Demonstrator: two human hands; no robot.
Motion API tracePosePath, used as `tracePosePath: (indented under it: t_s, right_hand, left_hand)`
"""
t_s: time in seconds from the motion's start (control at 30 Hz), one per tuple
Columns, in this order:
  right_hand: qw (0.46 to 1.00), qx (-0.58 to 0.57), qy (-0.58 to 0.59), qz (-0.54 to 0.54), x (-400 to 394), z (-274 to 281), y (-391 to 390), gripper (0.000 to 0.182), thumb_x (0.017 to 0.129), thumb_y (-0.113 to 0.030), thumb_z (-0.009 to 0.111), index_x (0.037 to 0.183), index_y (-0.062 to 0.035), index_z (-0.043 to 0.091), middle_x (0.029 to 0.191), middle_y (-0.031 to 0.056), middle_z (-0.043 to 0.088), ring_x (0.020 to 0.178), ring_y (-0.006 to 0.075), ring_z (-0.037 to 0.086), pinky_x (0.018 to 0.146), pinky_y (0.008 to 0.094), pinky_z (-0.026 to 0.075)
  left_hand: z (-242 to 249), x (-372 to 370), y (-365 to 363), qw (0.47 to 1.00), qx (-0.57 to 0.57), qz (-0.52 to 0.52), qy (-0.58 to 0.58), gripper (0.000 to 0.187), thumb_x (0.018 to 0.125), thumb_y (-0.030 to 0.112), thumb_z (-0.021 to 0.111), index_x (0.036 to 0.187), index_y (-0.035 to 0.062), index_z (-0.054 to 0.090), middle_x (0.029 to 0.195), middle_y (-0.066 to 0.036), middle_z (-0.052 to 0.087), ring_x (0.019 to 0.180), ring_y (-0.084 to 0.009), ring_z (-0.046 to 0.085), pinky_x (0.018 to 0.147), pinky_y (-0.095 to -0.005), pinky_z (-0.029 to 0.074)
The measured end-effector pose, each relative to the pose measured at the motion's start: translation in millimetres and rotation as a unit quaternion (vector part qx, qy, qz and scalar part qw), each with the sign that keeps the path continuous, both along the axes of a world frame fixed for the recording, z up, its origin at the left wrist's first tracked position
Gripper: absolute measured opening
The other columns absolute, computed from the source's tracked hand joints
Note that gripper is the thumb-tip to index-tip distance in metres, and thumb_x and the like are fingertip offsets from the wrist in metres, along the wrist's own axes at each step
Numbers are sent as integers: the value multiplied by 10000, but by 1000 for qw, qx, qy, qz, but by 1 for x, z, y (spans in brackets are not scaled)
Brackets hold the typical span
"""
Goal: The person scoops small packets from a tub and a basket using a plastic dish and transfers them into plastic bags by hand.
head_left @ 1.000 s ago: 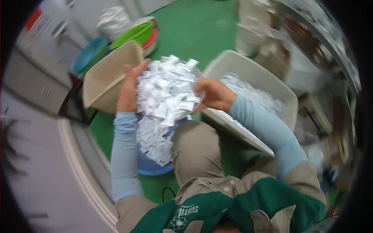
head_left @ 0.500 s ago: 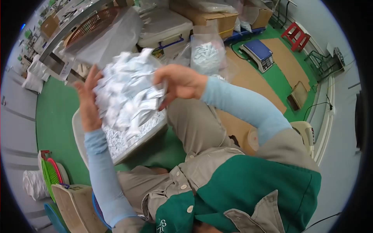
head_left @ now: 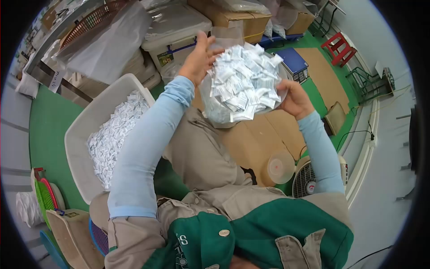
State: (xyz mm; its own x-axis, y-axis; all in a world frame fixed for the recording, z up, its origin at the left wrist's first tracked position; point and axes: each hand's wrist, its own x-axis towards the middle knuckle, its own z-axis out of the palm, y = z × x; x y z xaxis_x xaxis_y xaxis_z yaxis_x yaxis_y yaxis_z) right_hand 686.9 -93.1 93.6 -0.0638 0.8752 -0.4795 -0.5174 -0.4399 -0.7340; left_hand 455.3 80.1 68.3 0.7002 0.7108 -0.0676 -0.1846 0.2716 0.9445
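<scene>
A clear plastic bowl is heaped with small white printed packets, like desiccant sachets. My right hand grips the bowl's right rim, thumb on top. At the upper left of the heap, my left hand has its fingers spread, their tips right at the packets. Beneath the bowl, a clear plastic bag shows partly, mostly hidden by the load. To my left stands a large white bin, with a layer of the same packets in it.
A blue-topped scale sits on the floor beyond my right hand. Cardboard covers the floor, with a round clear lid-like piece and a fan at right. A lidded storage box and a carton line the back.
Both hands have carried the heaped bowl from above the white bin to the right, over the plastic bag. The bin is now uncovered, and my left fingers have shifted to the heap's upper left.
</scene>
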Motion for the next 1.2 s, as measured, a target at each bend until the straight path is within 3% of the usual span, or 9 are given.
tracePosePath:
  t_s: [0.13, 0.17, 0.27, 0.37, 0.63, 0.9, 1.07, 1.17, 1.2]
  right_hand:
    - [999, -49, -6, -17, 21, -36, -19, 552, 757, -109, 491, 1297, -25, 410, 1225, 135, 540, 1085, 306, 550, 922, 562, 404]
    - [999, -41, -14, -21, 20, -38, -26, 555, 755, -115, 494, 1295, -23, 410, 1228, 136, 535, 1082, 316, 550, 909, 585, 402]
    - [997, -71, -3, -41, 23, -55, -33, 565, 753, -128, 491, 1301, -29, 398, 1240, 143, 519, 1075, 337, 546, 875, 607, 414]
    - [998, -37, 22, -46, 10, -50, -39, 566, 753, -137, 493, 1301, -30, 395, 1249, 141, 504, 1083, 332, 538, 863, 596, 424]
    - [996, -66, -36, -51, 13, -42, -33, 551, 767, -181, 500, 1280, -11, 394, 1184, 161, 546, 1021, 326, 583, 798, 556, 498]
    - [986, -122, -107, -35, 12, -46, -23, 503, 793, -211, 541, 1236, -3, 429, 1124, 163, 585, 913, 312, 628, 736, 499, 544]
    - [936, -156, -313, -26, -25, -29, 17, 620, 808, -449, 573, 1242, -34, 415, 1120, 129, 554, 827, 248, 618, 662, 386, 549]
    - [835, -93, -543, 2, -38, -57, 47, 822, 764, -560, 583, 1293, -1, 294, 1109, 188, 541, 772, 275, 624, 499, 304, 532]
    - [784, -100, -612, 29, -55, -55, 48, 857, 742, -553, 608, 1310, 2, 286, 1092, 202, 541, 825, 327, 613, 598, 385, 540]
  left_hand:
    - [-30, 17, -1, 996, -35, 17, 78, 817, 888, 657, 212, 1421, 38, 211, 1362, -177, 390, 1226, -281, 412, 1027, -351, 312]
    - [-50, 18, 10, 993, 24, 33, 113, 703, 900, 579, 373, 1343, 33, 395, 1343, -191, 405, 1216, -290, 419, 1001, -348, 349]
    - [-80, 2, 14, 862, 431, 76, 256, 363, 806, 431, 588, 991, 132, 681, 1234, -230, 486, 1136, -351, 463, 946, -403, 393]
    - [-92, -3, 5, 754, 493, -33, 432, 358, 812, 432, 578, 1015, 155, 682, 1174, -188, 545, 1114, -342, 473, 930, -401, 411]
    - [-95, 6, 4, 723, 418, -180, 520, 524, 700, 44, 605, 1218, 76, 533, 1181, -186, 547, 1129, -349, 489, 932, -393, 417]
    - [-111, 12, -7, 771, 431, -191, 428, 632, 587, 63, 695, 1166, -31, 460, 1241, -218, 464, 1132, -375, 468, 931, -374, 415]
    - [-104, 19, -12, 776, 441, -191, 408, 585, 602, 58, 668, 1140, -37, 458, 1200, -231, 480, 1107, -391, 473, 921, -389, 413]
    - [-116, 21, -6, 790, 462, -142, 377, 559, 603, 49, 669, 1115, -43, 466, 1139, -252, 519, 1054, -403, 508, 880, -408, 432]
    - [-117, 19, -7, 790, 453, -145, 387, 547, 600, 46, 672, 1102, -44, 473, 1121, -250, 531, 1041, -407, 514, 874, -411, 436]
